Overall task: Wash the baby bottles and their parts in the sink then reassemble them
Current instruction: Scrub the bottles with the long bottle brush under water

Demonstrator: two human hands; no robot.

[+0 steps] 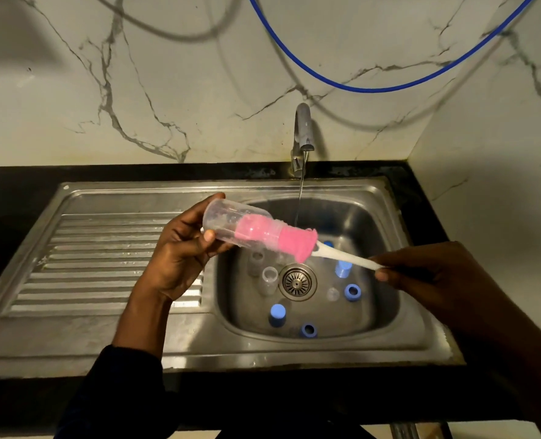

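Observation:
My left hand (180, 248) grips a clear baby bottle (221, 218) by its base, held sideways over the left edge of the sink basin (373, 223). A pink sponge brush (297, 245) sits partly inside the bottle's mouth. My right hand (421, 274) pinches the brush's white handle (348, 258) at its end. In the basin lie two clear bottles (269, 278), blue caps (277, 315), blue rings (353, 292) and a clear teat (332, 294) around the drain (297, 282).
The tap (302, 137) at the back runs a thin stream of water into the basin. A ribbed steel draining board (98, 261) lies to the left. A black counter (9, 191) surrounds the sink. A blue hose (373, 87) hangs across the marble wall.

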